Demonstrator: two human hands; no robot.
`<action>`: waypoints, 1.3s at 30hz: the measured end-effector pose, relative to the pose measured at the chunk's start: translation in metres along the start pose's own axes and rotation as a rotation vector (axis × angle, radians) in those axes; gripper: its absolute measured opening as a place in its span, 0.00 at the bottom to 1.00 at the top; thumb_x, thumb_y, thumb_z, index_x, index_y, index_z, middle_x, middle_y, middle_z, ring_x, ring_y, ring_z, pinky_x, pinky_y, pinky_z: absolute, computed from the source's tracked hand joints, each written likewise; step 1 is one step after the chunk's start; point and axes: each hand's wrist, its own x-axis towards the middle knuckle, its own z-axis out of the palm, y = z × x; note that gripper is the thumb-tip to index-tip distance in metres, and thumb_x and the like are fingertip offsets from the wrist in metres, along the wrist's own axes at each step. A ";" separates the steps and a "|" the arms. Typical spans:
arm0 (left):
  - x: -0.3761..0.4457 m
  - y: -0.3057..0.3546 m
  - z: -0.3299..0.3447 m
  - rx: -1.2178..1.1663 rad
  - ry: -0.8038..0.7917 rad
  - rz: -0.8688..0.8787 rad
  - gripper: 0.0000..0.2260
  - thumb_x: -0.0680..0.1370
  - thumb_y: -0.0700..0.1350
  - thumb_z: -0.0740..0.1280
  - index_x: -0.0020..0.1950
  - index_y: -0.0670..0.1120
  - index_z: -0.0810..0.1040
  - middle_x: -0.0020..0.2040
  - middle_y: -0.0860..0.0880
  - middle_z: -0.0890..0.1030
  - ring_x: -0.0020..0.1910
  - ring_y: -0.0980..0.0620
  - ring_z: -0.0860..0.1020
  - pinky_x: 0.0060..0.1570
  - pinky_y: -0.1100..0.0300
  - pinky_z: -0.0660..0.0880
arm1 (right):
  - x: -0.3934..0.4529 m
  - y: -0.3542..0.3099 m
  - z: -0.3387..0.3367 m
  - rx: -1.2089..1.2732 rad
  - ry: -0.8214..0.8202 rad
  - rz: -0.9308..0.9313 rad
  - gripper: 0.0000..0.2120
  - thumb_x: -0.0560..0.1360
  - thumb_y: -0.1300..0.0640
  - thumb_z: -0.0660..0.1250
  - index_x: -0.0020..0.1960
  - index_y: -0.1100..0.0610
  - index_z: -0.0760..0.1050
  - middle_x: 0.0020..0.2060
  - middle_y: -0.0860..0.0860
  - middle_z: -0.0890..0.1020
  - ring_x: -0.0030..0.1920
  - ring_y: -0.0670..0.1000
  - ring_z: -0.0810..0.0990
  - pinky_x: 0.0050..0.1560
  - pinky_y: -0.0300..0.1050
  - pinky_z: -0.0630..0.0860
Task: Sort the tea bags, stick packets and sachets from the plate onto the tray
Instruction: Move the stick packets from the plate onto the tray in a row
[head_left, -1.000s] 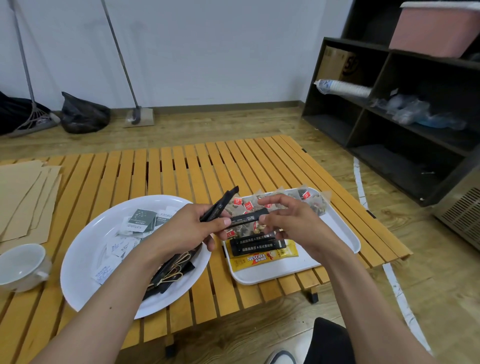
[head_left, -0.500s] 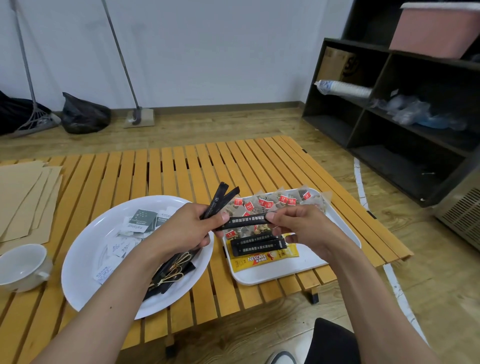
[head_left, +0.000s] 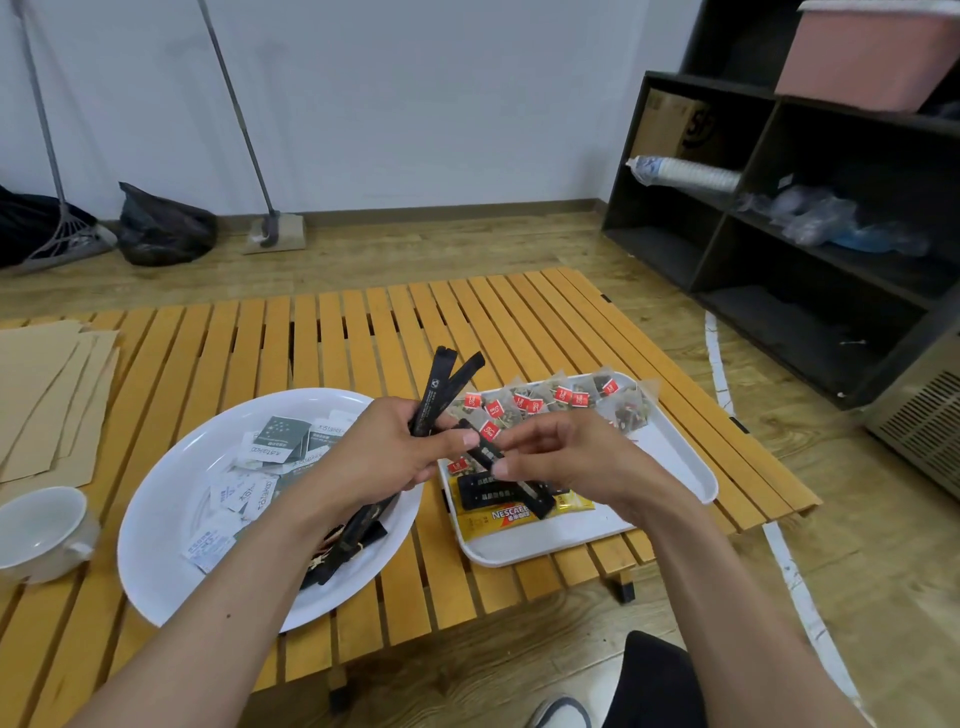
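My left hand (head_left: 395, 457) grips a bunch of black stick packets (head_left: 441, 387) that fan upward over the white plate's (head_left: 156, 530) right rim. My right hand (head_left: 566, 462) pinches one black stick packet (head_left: 485, 452), tilted down toward the white tray (head_left: 670, 457). On the tray lie black stick packets (head_left: 483, 491), a yellow Nescafe packet (head_left: 514, 517) and a row of tea bags with red tags (head_left: 550, 402). The plate holds white and green sachets (head_left: 244, 488) and more black sticks (head_left: 348, 551).
A white cup (head_left: 41, 535) stands at the left edge of the slatted wooden table (head_left: 332, 338), with brown paper sheets (head_left: 47, 395) behind it. A black shelf unit (head_left: 810, 234) stands at the right. Brooms and a black bag (head_left: 161, 228) lean by the far wall.
My right hand has swung its black stick from level to tilted downward, closer to the sticks on the tray. My left hand keeps holding its bunch over the plate.
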 end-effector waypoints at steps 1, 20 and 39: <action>0.000 0.001 0.003 -0.017 0.007 0.015 0.06 0.77 0.46 0.74 0.45 0.44 0.83 0.23 0.50 0.68 0.21 0.55 0.63 0.23 0.65 0.61 | 0.001 -0.001 0.005 -0.017 -0.010 -0.025 0.12 0.70 0.59 0.80 0.52 0.58 0.85 0.42 0.53 0.87 0.41 0.44 0.84 0.40 0.34 0.76; 0.004 -0.013 0.003 0.061 -0.087 -0.133 0.05 0.75 0.36 0.75 0.48 0.36 0.82 0.37 0.41 0.86 0.20 0.56 0.69 0.22 0.67 0.66 | -0.008 0.017 -0.038 0.242 0.074 0.290 0.09 0.77 0.68 0.71 0.56 0.64 0.83 0.50 0.62 0.87 0.45 0.53 0.85 0.42 0.43 0.83; 0.005 -0.009 -0.004 0.065 0.013 -0.183 0.13 0.84 0.53 0.62 0.55 0.43 0.75 0.37 0.48 0.84 0.21 0.55 0.66 0.25 0.62 0.64 | 0.015 0.028 -0.028 -0.333 0.234 0.388 0.09 0.67 0.61 0.82 0.43 0.54 0.84 0.45 0.53 0.86 0.44 0.50 0.81 0.37 0.42 0.76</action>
